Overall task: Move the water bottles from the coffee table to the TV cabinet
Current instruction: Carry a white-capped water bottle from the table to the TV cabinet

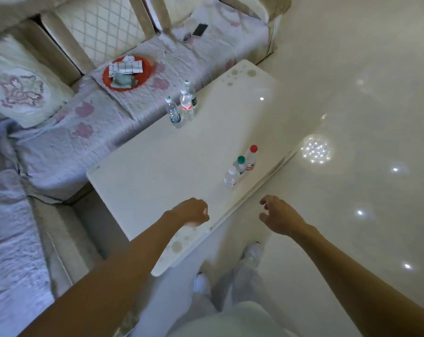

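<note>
Several clear water bottles stand upright on the white coffee table (157, 171). Near its right edge stand a white-capped bottle (231, 176), a green-capped bottle (240, 164) and a red-capped bottle (251, 158) close together. At the sofa side stand a small green-labelled bottle (173, 113), a red-labelled bottle (187, 105) and a taller bottle (190, 90) behind it. My left hand (194, 211) hovers over the table's near end, fingers curled, holding nothing. My right hand (278, 216) hangs over the floor just right of the table edge, fingers loosely spread and empty. The TV cabinet is out of view.
A cushioned sofa (67, 142) wraps the table's left and far sides, carrying a red tray with folded cloths (128, 72) and a phone (200, 29). Glossy pale floor (352, 117) spreads to the right. My feet in white shoes (253, 251) stand at the table's near corner.
</note>
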`<state>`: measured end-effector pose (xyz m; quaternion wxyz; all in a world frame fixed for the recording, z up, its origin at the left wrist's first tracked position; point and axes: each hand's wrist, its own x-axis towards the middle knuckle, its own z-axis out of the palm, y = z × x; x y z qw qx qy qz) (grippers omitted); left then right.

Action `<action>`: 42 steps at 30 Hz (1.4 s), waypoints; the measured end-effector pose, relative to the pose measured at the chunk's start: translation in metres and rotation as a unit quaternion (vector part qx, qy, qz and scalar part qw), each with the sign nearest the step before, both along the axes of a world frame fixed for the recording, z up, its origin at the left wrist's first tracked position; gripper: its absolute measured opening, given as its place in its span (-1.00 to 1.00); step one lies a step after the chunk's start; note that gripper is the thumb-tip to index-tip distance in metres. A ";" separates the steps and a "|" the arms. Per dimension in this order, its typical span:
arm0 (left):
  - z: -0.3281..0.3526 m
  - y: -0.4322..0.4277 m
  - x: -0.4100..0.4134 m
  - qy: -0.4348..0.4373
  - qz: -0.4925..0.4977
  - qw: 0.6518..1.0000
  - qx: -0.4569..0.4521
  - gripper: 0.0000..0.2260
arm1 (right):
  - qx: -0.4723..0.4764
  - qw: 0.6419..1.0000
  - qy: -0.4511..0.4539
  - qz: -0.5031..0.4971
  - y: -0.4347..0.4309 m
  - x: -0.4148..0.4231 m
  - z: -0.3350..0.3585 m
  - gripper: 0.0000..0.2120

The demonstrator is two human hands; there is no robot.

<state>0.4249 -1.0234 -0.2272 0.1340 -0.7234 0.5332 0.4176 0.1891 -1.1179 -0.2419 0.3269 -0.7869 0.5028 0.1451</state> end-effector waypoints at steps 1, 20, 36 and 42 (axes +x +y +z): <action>-0.001 -0.005 0.001 -0.002 0.023 1.000 0.008 -0.76 | 0.007 1.000 0.002 0.008 -0.011 0.001 -0.005 -0.56; -0.089 -0.098 -0.027 0.031 0.068 0.997 0.021 -0.78 | 0.114 0.989 0.008 0.095 -0.111 0.039 -0.106 -0.59; -0.207 -0.069 -0.010 0.117 0.185 0.975 0.038 -0.79 | -0.078 0.982 -0.128 -0.115 -0.095 0.133 -0.247 -0.23; -0.203 -0.071 0.001 0.122 0.219 0.968 0.002 -0.78 | -0.117 0.973 -0.120 -0.156 -0.088 0.143 -0.262 -0.29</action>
